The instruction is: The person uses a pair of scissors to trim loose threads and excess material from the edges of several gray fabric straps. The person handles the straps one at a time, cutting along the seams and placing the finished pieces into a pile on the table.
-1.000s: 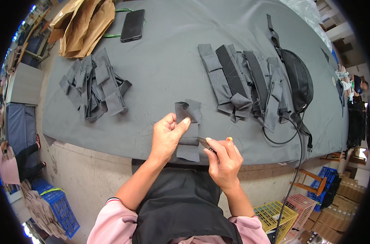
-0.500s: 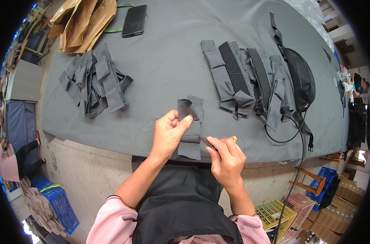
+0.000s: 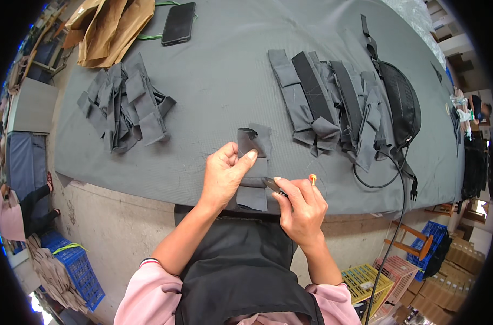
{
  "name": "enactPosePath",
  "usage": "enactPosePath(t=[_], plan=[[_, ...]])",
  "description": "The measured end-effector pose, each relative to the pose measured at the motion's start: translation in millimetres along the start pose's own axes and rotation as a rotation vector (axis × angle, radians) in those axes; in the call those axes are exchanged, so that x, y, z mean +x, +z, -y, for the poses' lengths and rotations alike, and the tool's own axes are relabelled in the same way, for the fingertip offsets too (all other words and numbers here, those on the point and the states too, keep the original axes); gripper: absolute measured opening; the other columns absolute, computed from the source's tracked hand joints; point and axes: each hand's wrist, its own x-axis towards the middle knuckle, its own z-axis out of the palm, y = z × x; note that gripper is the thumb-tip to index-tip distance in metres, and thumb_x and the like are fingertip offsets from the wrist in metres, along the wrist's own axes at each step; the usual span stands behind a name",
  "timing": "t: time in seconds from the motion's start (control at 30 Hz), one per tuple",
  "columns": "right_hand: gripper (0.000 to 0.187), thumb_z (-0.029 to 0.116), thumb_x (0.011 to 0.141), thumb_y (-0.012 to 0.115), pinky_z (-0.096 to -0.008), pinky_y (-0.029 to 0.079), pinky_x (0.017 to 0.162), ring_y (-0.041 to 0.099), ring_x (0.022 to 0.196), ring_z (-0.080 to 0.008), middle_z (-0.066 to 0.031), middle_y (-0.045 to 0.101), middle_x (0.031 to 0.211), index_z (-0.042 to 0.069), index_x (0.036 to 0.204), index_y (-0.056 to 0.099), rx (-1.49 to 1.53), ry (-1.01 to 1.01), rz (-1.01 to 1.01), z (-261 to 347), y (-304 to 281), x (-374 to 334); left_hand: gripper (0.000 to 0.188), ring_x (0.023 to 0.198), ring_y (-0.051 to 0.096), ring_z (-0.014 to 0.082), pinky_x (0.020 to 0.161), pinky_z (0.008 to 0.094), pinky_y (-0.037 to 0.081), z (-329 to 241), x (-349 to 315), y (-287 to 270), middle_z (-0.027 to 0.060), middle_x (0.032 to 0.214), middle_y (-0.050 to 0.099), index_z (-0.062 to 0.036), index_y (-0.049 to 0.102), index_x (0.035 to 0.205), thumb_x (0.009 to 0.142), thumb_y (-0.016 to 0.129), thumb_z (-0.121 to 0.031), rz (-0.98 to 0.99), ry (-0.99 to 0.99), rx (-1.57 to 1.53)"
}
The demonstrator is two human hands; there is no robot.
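My left hand pinches a grey fabric strip between thumb and fingers near the table's front edge. The strip's upper end is folded over, with a dark inner side showing. My right hand is closed around small dark thread snips, mostly hidden by the fingers. Their pointed tip lies over the right edge of the strip, just below my left thumb. A small orange piece sticks up beside the right fingers.
A heap of grey strips lies left; more strips lie right, beside a black waist bag with a cable. Farther back are a phone and brown paper. Crates stand on the floor.
The right hand has moved the tip of the snips slightly left, from beside the strip's edge onto the strip. The left hand keeps its hold.
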Motion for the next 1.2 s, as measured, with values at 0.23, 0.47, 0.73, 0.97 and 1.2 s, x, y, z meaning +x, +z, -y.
enactPosePath(t=[0.23,0.47,0.73,0.97,1.2], plan=[[0.03,0.005,0.069,0.072,-0.0305,0.04,0.053,0.051,0.057,-0.0199,-0.0031,0.056,0.077,0.008,0.097,0.065,0.097,0.115,0.008,-0.8,2.0,-5.3,0.012,0.053,0.032,-0.0028,0.045,0.0174,0.024,-5.1,-0.7,1.1,-0.0095,0.061,0.049,-0.0029,0.06,0.084,0.088,0.064,-0.014,0.012,-0.037,0.006],[0.028,0.005,0.069,0.072,-0.0303,0.041,0.053,0.052,0.058,-0.0202,-0.0041,0.056,0.077,0.008,0.096,0.065,0.022,0.04,0.012,-3.0,2.5,-2.2,0.012,0.053,0.032,-0.0026,0.045,0.0176,0.023,-8.0,-1.3,3.0,-0.009,0.061,0.049,-0.0035,0.059,0.082,0.088,0.064,-0.013,0.006,-0.06,-0.019],[0.03,0.003,0.068,0.072,-0.0308,0.039,0.053,0.052,0.06,-0.0185,-0.0034,0.056,0.079,0.007,0.097,0.065,0.028,-0.06,0.053,2.9,2.6,5.9,0.012,0.078,0.055,0.0033,0.072,0.0189,0.045,-6.5,3.9,-7.5,0.0012,0.089,0.064,-0.0006,0.06,0.096,0.088,0.063,-0.009,0.065,-0.146,0.065],[0.032,0.003,0.068,0.072,-0.0292,0.036,0.052,0.053,0.061,-0.0156,-0.0017,0.056,0.078,0.008,0.099,0.064,-0.084,-0.268,0.122,-4.6,-0.5,11.4,0.032,0.054,0.025,-0.0007,0.044,0.0204,0.019,2.5,8.3,-7.9,-0.0106,0.058,0.033,-0.0108,0.042,0.067,0.086,0.067,-0.016,0.066,-0.07,0.051],[0.027,0.003,0.068,0.069,-0.0293,0.04,0.056,0.053,0.062,-0.0171,-0.0029,0.054,0.079,0.005,0.094,0.06,0.141,-0.17,0.168,-6.5,1.3,19.5,0.029,0.054,0.025,-0.0009,0.044,0.0202,0.02,2.0,9.8,-8.3,-0.0114,0.058,0.035,-0.0091,0.047,0.068,0.086,0.068,-0.02,0.154,-0.083,0.073]])
